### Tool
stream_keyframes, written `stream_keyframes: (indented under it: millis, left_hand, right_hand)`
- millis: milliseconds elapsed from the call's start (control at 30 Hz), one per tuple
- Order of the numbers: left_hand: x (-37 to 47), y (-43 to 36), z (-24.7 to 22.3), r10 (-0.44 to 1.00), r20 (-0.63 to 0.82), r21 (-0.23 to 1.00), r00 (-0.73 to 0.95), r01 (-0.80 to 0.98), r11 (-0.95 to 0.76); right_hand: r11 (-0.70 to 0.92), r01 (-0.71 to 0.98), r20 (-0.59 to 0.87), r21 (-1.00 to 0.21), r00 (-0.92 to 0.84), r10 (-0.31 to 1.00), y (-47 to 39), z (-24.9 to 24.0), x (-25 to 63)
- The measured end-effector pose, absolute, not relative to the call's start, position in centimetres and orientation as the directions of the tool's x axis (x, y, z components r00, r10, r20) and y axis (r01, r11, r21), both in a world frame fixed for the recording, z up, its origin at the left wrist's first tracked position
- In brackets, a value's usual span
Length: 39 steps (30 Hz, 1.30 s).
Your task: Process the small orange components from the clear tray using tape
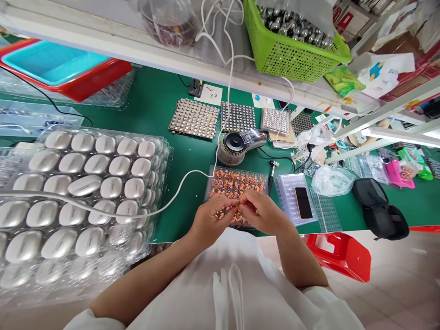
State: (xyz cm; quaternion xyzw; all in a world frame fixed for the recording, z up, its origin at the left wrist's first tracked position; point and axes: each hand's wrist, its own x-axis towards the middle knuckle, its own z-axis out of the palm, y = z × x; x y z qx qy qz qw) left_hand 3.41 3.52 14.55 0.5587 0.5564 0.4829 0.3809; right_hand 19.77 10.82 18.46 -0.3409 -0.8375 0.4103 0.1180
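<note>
On the far left, big clear trays (87, 215) hold rows of shiny, pale, rounded pieces (82, 142). Behind them, a blue basket (51, 62) sits in a red basket (82, 91). A white cord (182, 181) runs over the trays and the green table (185, 206). Near the middle, small orange pieces (237, 181) fill a clear tray (208, 183) on the table, right under both hands. The left hand (211, 220) has its thumb and finger bent close together. The right hand (263, 211) does the same, and the fingertips meet. I cannot tell if either pinch is shut or holds a tiny piece. A round gray machine (232, 149) stands behind. To the right, a phone (303, 203) lies on clear plastic trays (288, 197), then comes an open black case (374, 206).
</note>
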Motion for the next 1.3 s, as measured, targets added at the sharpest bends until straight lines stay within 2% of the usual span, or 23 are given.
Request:
stream_keyframes:
  millis: [300,400,500,600,733,867,1033,1300]
  left_hand:
    - [3.6,3.9,13.9,0.935,0.344,0.875,-0.085,0.391,-0.287]
    - [3.5,3.9,14.0,0.932,0.348,0.872,-0.104,0.401,-0.281]
    - [3.2,3.8,14.3,0.946,0.294,0.903,-0.140,0.365,-0.227]
    - [2.9,3.6,14.7,0.973,0.159,0.963,-0.168,0.244,-0.116]
    - [2.5,3.5,14.8,0.976,-0.116,0.993,-0.185,0.001,0.118]
    - [2.6,3.4,14.4,0.956,-0.230,0.972,-0.181,-0.089,0.217]
    - [3.0,3.1,13.9,0.955,-0.233,0.966,-0.186,-0.155,0.206]
    - [3.3,2.8,13.7,0.953,-0.226,0.971,-0.204,-0.127,0.203]
  right_hand:
    - [0.365,0.545,-0.152,-0.755,-0.686,0.712,10.9,18.3,19.5]
    - [0.289,0.575,-0.203,-0.765,-0.641,0.740,11.0,17.9,19.6]
    - [0.195,0.582,-0.224,-0.790,-0.569,0.791,11.2,17.2,19.7]
    - [0.074,0.521,-0.236,-0.850,-0.504,0.831,11.0,16.4,19.7]
    - [-0.095,0.260,-0.219,-0.961,-0.507,0.834,9.9,15.3,19.4]
    - [-0.177,0.068,-0.188,-0.982,-0.489,0.852,8.7,14.5,18.8]
    - [-0.157,0.021,-0.150,-0.987,-0.441,0.885,8.3,14.3,18.3]
    - [0.016,0.103,-0.020,-0.995,-0.346,0.938,7.5,14.2,17.6]
